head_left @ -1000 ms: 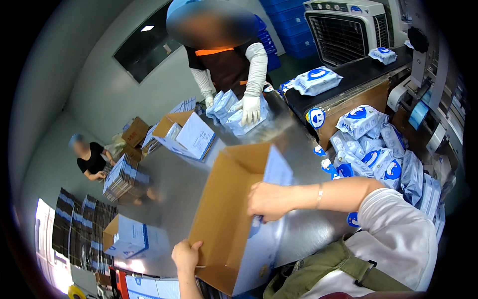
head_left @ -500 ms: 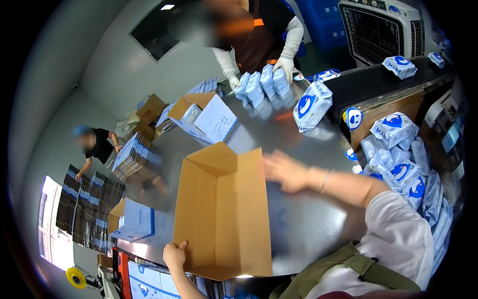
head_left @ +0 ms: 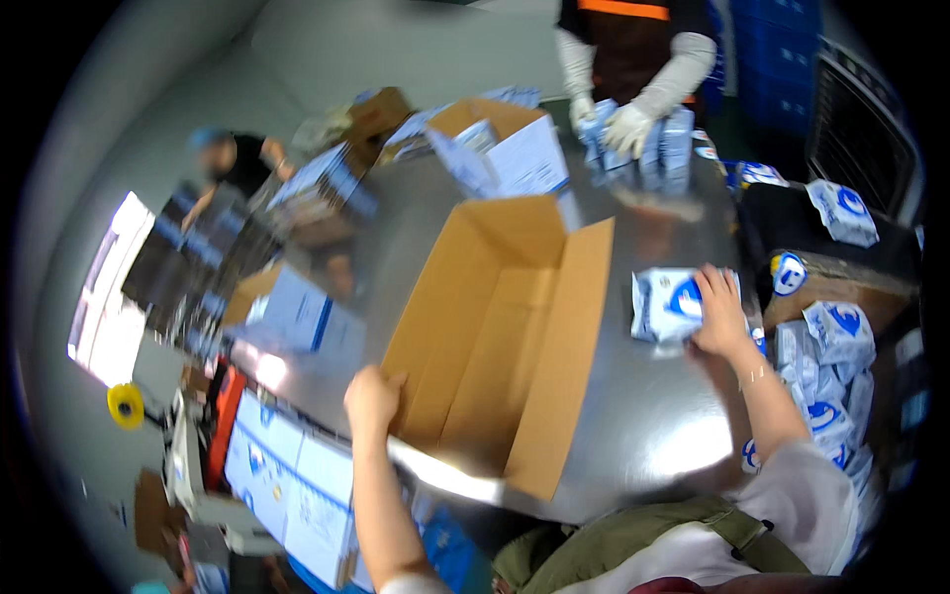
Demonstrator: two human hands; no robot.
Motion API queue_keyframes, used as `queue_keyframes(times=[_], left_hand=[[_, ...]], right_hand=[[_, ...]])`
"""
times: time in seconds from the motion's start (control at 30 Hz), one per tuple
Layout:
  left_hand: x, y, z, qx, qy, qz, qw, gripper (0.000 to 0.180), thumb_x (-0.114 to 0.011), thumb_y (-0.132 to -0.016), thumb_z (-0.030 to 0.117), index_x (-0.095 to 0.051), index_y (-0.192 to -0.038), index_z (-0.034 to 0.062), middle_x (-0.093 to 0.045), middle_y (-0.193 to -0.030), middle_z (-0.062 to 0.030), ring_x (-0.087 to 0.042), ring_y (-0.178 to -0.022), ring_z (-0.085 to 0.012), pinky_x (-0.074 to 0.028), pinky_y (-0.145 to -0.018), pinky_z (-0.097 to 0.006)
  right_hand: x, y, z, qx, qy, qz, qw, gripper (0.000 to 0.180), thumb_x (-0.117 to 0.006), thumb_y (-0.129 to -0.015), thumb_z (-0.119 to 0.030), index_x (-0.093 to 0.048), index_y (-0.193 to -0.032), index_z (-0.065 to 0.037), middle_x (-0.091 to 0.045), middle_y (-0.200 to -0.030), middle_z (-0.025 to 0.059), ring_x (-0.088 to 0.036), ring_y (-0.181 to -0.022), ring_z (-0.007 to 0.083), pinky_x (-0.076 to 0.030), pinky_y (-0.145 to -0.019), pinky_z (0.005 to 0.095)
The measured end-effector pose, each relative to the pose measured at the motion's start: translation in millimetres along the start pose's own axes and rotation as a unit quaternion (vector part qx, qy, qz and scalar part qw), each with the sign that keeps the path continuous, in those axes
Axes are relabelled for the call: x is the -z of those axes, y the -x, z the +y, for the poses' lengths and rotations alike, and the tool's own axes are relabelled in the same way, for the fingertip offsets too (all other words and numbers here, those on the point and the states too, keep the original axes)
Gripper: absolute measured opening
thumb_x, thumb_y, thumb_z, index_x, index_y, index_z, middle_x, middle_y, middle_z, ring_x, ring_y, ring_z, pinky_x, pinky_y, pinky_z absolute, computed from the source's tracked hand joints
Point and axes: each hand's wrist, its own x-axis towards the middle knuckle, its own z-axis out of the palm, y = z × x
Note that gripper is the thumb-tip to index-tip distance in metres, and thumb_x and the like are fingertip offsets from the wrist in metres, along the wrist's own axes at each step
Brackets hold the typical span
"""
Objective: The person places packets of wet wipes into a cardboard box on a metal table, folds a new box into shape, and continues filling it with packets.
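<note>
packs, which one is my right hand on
The pack lying alone on the metal table, beside the nearest open box. Other packs sit on the conveyor, in the pile or at the co-worker's gloved hands.

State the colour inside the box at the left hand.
The box is brown inside; head view.

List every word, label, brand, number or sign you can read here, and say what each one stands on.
I don't copy wording or brands; print shows here:
White pack under the right hand: blue emblem, partly covered.
Belt pack at right: blue emblem, lettering blurred.
Blue crates: pale marks, too blurred to read.
White cartons, lower left: print too small to read.
</note>
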Motion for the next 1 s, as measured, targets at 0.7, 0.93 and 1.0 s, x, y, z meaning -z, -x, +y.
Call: queue_keyframes(times=[0.7, 0.93, 1.0], left_hand=[[8.2, -4.6, 6.0, 0.002, 0.141, -0.045, 0.989, 0.030, -0.058, -0.084, 0.028, -0.069, -0.098, 0.0038, -0.068, -0.103, -0.0184, -0.064, -0.100, -0.0352, -0.051, -0.085, -0.042], [12.8, -22.7, -11.2, -0.054, -0.049, -0.070, 0.995, 0.041, -0.071, -0.075, 0.037, -0.067, -0.104, 0.0093, -0.067, -0.106, -0.0143, -0.063, -0.101, -0.0321, -0.052, -0.083, -0.043], [-3.5, -46.0, -50.2, -0.107, -0.050, 0.036, 0.992, 0.032, -0.064, -0.080, 0.025, -0.066, -0.108, 0.0092, -0.066, -0.110, -0.0144, -0.062, -0.103, -0.0313, -0.051, -0.085, -0.043]], right_hand=[[0.7, -13.2, -282.1, 0.220, -0.073, -0.441, 0.867, 0.041, -0.057, -0.090, -0.041, -0.068, -0.103, -0.004, -0.066, -0.108, 0.0174, -0.060, -0.099, 0.0340, -0.042, -0.096, 0.0410], [25.4, 60.8, -168.1, 0.184, -0.219, 0.000, 0.958, 0.048, -0.065, -0.082, -0.027, -0.055, -0.124, -0.007, -0.047, -0.136, 0.0174, -0.037, -0.133, 0.0354, -0.025, -0.111, 0.0516], [15.4, 86.8, -105.9, 0.051, -0.166, 0.036, 0.984, 0.053, -0.067, -0.080, -0.028, -0.054, -0.127, -0.007, -0.045, -0.138, 0.0202, -0.033, -0.135, 0.0375, -0.023, -0.112, 0.0513]])
